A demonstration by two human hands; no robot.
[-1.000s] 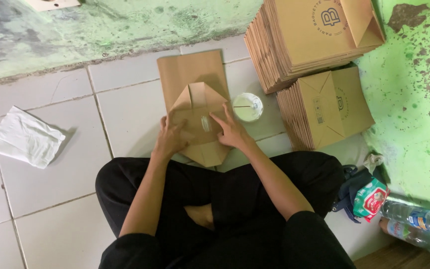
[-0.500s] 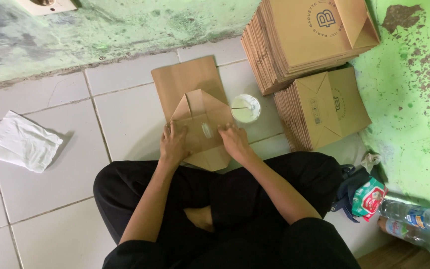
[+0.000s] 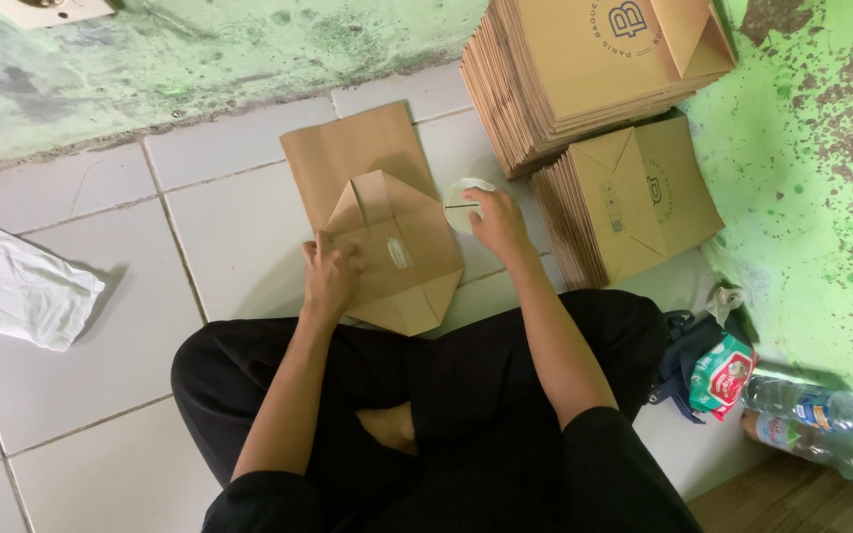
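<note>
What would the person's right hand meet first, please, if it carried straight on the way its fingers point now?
The right hand is already at the small white round container; beyond it probably lies the brown paper bag.

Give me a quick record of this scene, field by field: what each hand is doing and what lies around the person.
Setting: person sitting cross-legged on a white tiled floor
Left hand: pressing on a brown paper bag with its bottom folded open
Right hand: at a small white round container
Nearby: two stacks of flat brown bags
Left side: crumpled white sheet
Right side: plastic bottles, green packet
</note>
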